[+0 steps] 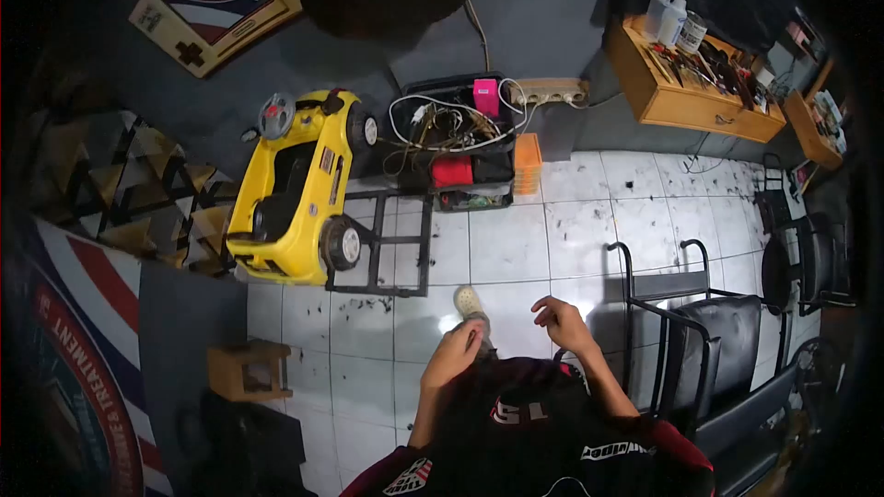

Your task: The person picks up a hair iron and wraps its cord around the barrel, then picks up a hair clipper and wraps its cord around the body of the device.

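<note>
- A seated person's left hand (453, 356) rests closed on the raised knee, just behind the pale rubber-soled shoe (471, 302); whether it grips cloth cannot be told.
- Right hand (563, 322) hovers loosely curled, fingers apart, holding nothing.
- Hair clippings litter the white tiled floor (516, 239), seemingly unswept.
- Counted: one yellow plastic toy car (295, 189), three bottles on the wooden wall shelf (686, 106).

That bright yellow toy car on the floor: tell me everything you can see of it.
The bright yellow toy ride-on car looks like glossy plastic, with an open black seat well, a grey steering wheel with a red centre, and black tyres on white hubs. It stands on the white tiled floor beside the patterned wall, alongside a black metal frame. Neither hand touches it.
</note>
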`<state>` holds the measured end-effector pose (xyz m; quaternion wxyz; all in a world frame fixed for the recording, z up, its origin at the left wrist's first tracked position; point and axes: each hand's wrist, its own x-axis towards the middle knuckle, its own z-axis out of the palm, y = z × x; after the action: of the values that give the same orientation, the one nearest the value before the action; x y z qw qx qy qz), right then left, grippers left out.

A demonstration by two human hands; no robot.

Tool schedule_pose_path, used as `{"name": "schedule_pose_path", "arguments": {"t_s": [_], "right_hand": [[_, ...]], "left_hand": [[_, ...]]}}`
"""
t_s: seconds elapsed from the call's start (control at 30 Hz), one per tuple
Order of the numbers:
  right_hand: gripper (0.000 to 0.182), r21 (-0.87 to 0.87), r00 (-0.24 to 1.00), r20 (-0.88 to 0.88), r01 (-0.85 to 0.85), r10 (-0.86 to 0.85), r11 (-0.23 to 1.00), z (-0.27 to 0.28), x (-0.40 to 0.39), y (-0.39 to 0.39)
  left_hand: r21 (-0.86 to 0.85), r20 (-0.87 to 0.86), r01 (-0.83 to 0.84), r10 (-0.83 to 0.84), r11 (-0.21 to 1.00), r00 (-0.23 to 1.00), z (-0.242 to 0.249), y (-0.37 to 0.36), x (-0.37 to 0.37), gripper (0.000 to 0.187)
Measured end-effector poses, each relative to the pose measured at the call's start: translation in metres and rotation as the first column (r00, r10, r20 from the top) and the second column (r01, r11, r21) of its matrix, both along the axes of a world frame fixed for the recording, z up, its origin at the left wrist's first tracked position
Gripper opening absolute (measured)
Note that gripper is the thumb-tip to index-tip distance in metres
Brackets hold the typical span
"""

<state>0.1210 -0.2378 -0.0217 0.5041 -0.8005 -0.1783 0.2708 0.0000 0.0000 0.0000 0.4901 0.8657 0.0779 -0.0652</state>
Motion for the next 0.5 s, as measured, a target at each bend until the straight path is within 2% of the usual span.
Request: {"name": "schedule_pose_path", "arguments": {"t_s": [0.07, 0.1, 0.17, 0.2, 0.3, 0.33, 0.43, 0.5], "right_hand": [[0.018, 0.052, 0.993, 0.114, 0.009, -0.015, 0.999, -0.008, 0.006, -0.005], [0.017, 0.025, 0.996, 0.090, 0.005, -0.007, 1.000, -0.005, 0.036, 0.066], [0.016, -0.017, 0.994, 0.112, -0.008, 0.010, 1.000, 0.003, 0.066, 0.101], [0.017, -0.046, 0.987, 0.153, -0.041, 0.047, 0.998, 0.002, 0.090, 0.113], [0.021, -0.149, 0.985, 0.170, -0.016, 0.041, 0.989, -0.009, 0.140, 0.144], [0.023, -0.108, 0.983, 0.183, 0.035, -0.015, 0.994, -0.019, 0.155, 0.152], [0.025, -0.053, 0.977, 0.113, 0.188, -0.181, 0.981, -0.035, 0.201, 0.177], [0.026, -0.024, 0.974, 0.067, 0.217, -0.215, 0.976, -0.053, 0.235, 0.190]], "left_hand": [[0.029, 0.040, 0.038, -0.039, 0.999, 0.998, 0.004, -0.004, 0.021, 0.027], [0.008, 0.009, 0.037, -0.037, 0.999, 0.999, 0.012, 0.068, 0.060, 0.027], [-0.020, 0.019, 0.034, -0.033, 0.999, 0.999, 0.022, 0.101, 0.103, 0.026], [-0.074, -0.037, 0.034, -0.037, 0.997, 0.999, 0.024, 0.116, 0.131, 0.028], [0.033, -0.003, 0.094, -0.094, 0.995, 0.996, 0.006, 0.150, 0.189, 0.031], [0.133, 0.045, 0.134, -0.141, 0.982, 0.989, -0.003, 0.158, 0.207, 0.034], [0.125, 0.048, 0.178, -0.186, 0.976, 0.981, -0.015, 0.169, 0.267, 0.036], [0.189, -0.016, 0.228, -0.230, 0.955, 0.973, -0.018, 0.172, 0.309, 0.040]]}}
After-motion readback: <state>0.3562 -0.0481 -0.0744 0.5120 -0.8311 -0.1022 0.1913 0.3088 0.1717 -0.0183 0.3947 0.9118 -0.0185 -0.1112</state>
